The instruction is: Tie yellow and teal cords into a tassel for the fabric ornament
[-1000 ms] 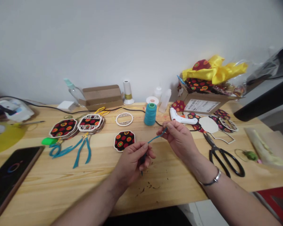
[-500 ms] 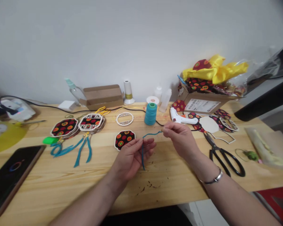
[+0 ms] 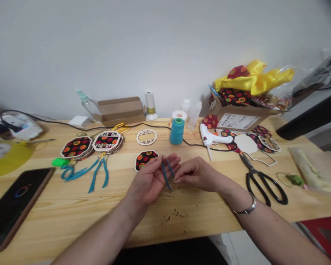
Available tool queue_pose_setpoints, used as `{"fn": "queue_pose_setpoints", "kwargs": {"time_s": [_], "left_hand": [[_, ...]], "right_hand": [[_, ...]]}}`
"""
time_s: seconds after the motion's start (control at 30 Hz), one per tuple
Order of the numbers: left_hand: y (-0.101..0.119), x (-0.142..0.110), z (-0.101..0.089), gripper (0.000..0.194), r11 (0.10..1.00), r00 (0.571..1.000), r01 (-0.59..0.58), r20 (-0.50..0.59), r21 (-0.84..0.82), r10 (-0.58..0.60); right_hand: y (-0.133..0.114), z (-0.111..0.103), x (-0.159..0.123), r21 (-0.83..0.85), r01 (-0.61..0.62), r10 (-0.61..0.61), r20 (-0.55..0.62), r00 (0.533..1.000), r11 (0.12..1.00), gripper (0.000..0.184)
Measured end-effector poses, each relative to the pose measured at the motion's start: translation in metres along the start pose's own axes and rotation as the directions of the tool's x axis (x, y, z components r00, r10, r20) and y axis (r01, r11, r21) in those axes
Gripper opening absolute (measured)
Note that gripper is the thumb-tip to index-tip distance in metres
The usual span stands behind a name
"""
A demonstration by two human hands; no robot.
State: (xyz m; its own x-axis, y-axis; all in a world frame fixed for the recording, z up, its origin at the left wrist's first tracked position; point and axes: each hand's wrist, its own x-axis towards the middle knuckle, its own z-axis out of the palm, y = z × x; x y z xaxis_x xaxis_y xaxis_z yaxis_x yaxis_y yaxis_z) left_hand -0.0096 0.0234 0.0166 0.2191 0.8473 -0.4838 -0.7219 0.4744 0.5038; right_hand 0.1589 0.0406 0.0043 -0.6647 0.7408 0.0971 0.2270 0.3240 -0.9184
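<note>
A short length of blue thread (image 3: 166, 176) is draped in a bend over my left hand (image 3: 151, 178). That hand is palm up, its thumb pinching the thread against the index finger. My right hand (image 3: 195, 175) has its fingertips pinched on the thread's other end, close to the left fingers. Just behind the left hand lies a dark flower-patterned fabric panel (image 3: 143, 160) with a pale rim, partly covered by the fingers. A cone of blue thread (image 3: 177, 132) stands upright beyond both hands.
White glue gun (image 3: 215, 138), black-handled scissors (image 3: 260, 180) and a full cardboard box (image 3: 235, 119) are on the right. At left are stacked patterned panels (image 3: 77, 147) with blue tassels (image 3: 98, 173), and a phone (image 3: 19, 202). A round wooden lattice (image 3: 146, 137) lies behind the panel.
My right hand has come down and left, nearer my left hand. The thread, earlier stretched sideways between the hands, now folds down over the left fingers. More of the glue gun shows.
</note>
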Motion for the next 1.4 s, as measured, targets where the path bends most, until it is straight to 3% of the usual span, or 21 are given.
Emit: {"fn": "queue_pose_setpoints", "kwargs": {"time_s": [0.1,0.3,0.5,0.6,0.67,0.77,0.87,0.97,1.07,1.2,1.4], "left_hand": [[0.000,0.001,0.000,0.022,1.000,1.000,0.015,-0.011,-0.028,-0.015],[0.003,0.003,0.000,0.021,0.996,0.998,0.041,-0.047,-0.075,-0.045],[0.002,0.002,0.000,0.023,0.998,0.998,0.021,-0.065,-0.060,-0.025],[0.000,0.002,-0.002,0.022,1.000,0.999,-0.001,-0.054,-0.026,0.000],[-0.001,0.001,-0.003,0.020,1.000,1.000,-0.018,-0.011,0.011,0.018],[-0.005,-0.002,-0.004,0.014,0.996,0.996,-0.027,0.081,0.088,0.020],[-0.010,-0.006,-0.003,0.009,0.970,0.990,-0.076,0.133,0.229,0.046],[-0.013,-0.009,-0.002,0.012,0.893,0.981,-0.168,0.158,0.418,0.111],[-0.015,-0.008,-0.003,0.016,0.808,0.971,-0.233,0.179,0.541,0.160],[-0.016,-0.007,-0.005,0.018,0.768,0.964,-0.264,0.194,0.583,0.184],[-0.016,-0.009,-0.003,0.020,0.747,0.977,-0.213,0.155,0.629,0.148]], "right_hand": [[0.001,0.000,0.000,-0.072,0.043,-0.041,0.023,0.999,0.996,0.014],[-0.002,0.000,0.000,-0.228,0.240,-0.237,0.040,0.971,0.944,0.017],[-0.006,0.001,0.001,-0.240,0.318,-0.305,0.091,0.948,0.917,0.017],[-0.014,-0.001,-0.002,-0.126,0.275,-0.266,0.080,0.961,0.953,0.012],[-0.020,-0.004,-0.004,-0.031,0.205,-0.203,0.057,0.977,0.978,0.021],[-0.023,-0.007,-0.004,0.036,0.081,-0.075,-0.144,0.987,0.996,0.032],[-0.018,-0.006,-0.001,0.042,-0.044,0.056,-0.354,0.933,0.998,0.024],[-0.012,-0.004,0.002,0.024,-0.120,0.122,-0.310,0.943,0.992,0.030],[-0.012,-0.003,0.002,-0.016,-0.117,0.111,-0.224,0.968,0.993,0.029],[-0.015,-0.004,0.001,0.020,-0.123,0.125,-0.181,0.975,0.992,0.026],[-0.012,-0.005,0.002,0.126,-0.142,0.160,-0.153,0.975,0.982,0.021]]}}
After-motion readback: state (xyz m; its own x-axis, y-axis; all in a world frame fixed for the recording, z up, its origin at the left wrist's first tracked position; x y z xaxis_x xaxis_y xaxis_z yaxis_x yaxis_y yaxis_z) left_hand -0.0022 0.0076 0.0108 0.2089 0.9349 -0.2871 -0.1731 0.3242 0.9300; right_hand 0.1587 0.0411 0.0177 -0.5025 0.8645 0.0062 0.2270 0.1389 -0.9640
